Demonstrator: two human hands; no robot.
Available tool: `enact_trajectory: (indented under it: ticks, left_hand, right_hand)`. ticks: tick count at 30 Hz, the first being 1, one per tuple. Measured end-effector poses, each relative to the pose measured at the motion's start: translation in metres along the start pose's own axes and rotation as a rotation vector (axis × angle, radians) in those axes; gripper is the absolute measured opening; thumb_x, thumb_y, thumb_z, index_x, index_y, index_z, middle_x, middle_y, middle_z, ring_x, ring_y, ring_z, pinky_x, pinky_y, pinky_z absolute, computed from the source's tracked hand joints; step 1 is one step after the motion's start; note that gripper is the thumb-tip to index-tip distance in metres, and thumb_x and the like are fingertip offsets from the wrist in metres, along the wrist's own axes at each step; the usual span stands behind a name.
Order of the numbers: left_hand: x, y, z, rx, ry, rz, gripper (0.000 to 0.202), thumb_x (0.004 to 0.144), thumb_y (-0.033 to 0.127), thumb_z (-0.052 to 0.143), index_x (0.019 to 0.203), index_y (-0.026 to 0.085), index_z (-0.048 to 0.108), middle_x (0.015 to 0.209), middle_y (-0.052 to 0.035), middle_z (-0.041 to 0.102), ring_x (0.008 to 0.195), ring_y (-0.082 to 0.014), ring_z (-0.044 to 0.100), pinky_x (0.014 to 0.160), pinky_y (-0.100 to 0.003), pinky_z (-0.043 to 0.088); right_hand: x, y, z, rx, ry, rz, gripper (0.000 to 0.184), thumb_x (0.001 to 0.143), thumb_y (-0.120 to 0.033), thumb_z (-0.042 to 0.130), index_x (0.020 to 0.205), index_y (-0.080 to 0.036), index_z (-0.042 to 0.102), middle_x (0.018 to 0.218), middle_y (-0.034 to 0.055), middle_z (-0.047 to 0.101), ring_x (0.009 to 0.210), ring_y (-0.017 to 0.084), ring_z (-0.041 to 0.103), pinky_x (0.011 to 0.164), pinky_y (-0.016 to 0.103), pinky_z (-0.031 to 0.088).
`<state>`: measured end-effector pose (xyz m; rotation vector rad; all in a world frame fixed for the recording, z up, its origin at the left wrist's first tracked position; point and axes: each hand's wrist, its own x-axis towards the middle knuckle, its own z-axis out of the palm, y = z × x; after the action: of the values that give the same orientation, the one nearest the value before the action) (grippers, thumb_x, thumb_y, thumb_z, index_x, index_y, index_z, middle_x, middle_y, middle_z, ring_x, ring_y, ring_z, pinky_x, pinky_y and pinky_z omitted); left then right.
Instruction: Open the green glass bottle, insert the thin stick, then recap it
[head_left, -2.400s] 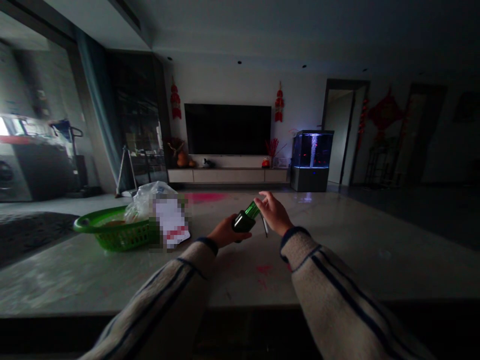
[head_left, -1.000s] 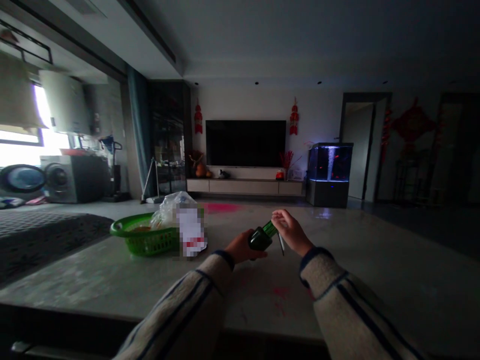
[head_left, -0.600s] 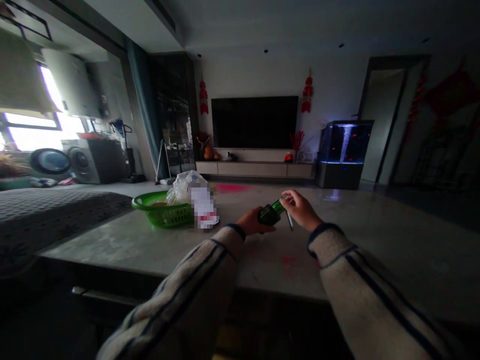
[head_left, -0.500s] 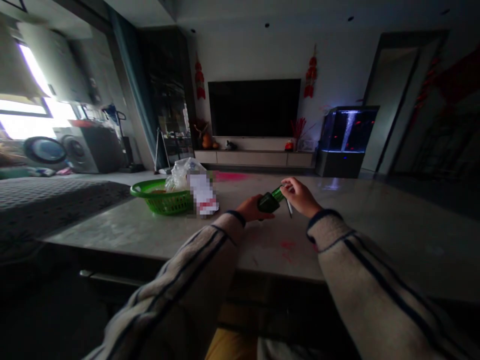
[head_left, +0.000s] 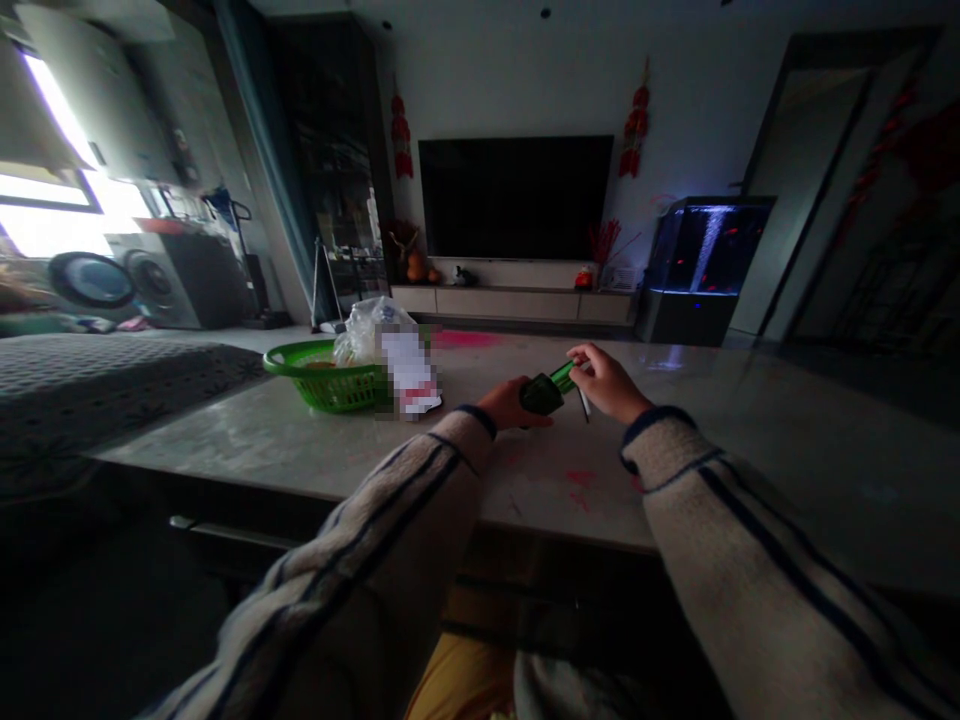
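My left hand [head_left: 511, 404] is closed around a dark green object [head_left: 541, 394], wide at the end in my palm and narrower and brighter green toward the right. It looks like a small bottle, held tilted above the table, but the dim light hides its exact kind. My right hand [head_left: 606, 380] is closed at the narrow green end, thumb and fingertips pinched together there. Just below those fingers shows a thin white stick [head_left: 585, 402] with a dark tip. Whether my right hand holds it or it lies on the table, I cannot tell.
On the stone-topped table [head_left: 225, 435], a green plastic basket [head_left: 334, 390] stands to the left with a clear plastic bag [head_left: 373, 328] in it. Beside it is a blurred-out white item [head_left: 411, 370]. Pink stains mark the tabletop. A lit fish tank [head_left: 694, 250] stands beyond.
The camera has tipped slightly, so the room and table sit higher in the picture. Both hands keep almost the same hold on the green object.
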<state>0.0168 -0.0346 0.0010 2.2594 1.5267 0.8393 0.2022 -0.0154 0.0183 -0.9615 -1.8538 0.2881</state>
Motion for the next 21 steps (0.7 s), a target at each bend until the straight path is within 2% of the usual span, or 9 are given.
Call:
enact_trajectory:
  ticks: [8,12,16,21]
  left_hand:
    - [0.0022,-0.0025,-0.0004,0.043,-0.029,-0.013,0.061,0.047,0.047,0.072,0.096,0.013,0.055,0.079,-0.0040,0.063,0.073,-0.0173,0.058,0.062,-0.025,0.045]
    - [0.0012,-0.0024,-0.0017,0.018,-0.033,-0.004,0.060,0.049,0.044,0.072,0.096,0.013,0.053,0.078,-0.0035,0.062,0.070,-0.0162,0.058,0.059,-0.024,0.044]
    - [0.0006,-0.0017,-0.0027,-0.028,-0.038,0.005,0.057,0.050,0.044,0.072,0.094,0.014,0.052,0.075,-0.0022,0.062,0.067,-0.0149,0.057,0.057,-0.024,0.044]
    - [-0.0002,0.0030,-0.0044,-0.091,-0.015,0.009,0.055,0.051,0.043,0.072,0.093,0.014,0.051,0.075,-0.0026,0.062,0.066,-0.0144,0.058,0.058,-0.025,0.045]
  right_hand:
    - [0.0006,0.0004,0.0019,-0.006,-0.002,-0.015,0.026,0.068,-0.024,0.046,0.092,-0.017,0.054,0.087,0.0052,0.055,0.078,0.016,0.053,0.073,0.032,0.043]
    - [0.0009,-0.0001,0.0025,0.047,-0.007,0.015,0.027,0.066,-0.025,0.047,0.091,-0.018,0.054,0.087,0.0041,0.055,0.072,0.015,0.052,0.071,0.031,0.043]
    - [0.0011,-0.0028,-0.0003,0.227,-0.035,0.065,0.031,0.062,-0.022,0.046,0.091,-0.019,0.054,0.092,0.0038,0.055,0.069,0.013,0.051,0.068,0.030,0.044]
    - [0.0036,-0.0069,-0.0051,0.505,-0.099,0.079,0.033,0.060,-0.023,0.047,0.092,-0.018,0.053,0.095,0.0050,0.058,0.087,0.017,0.054,0.071,0.030,0.044]
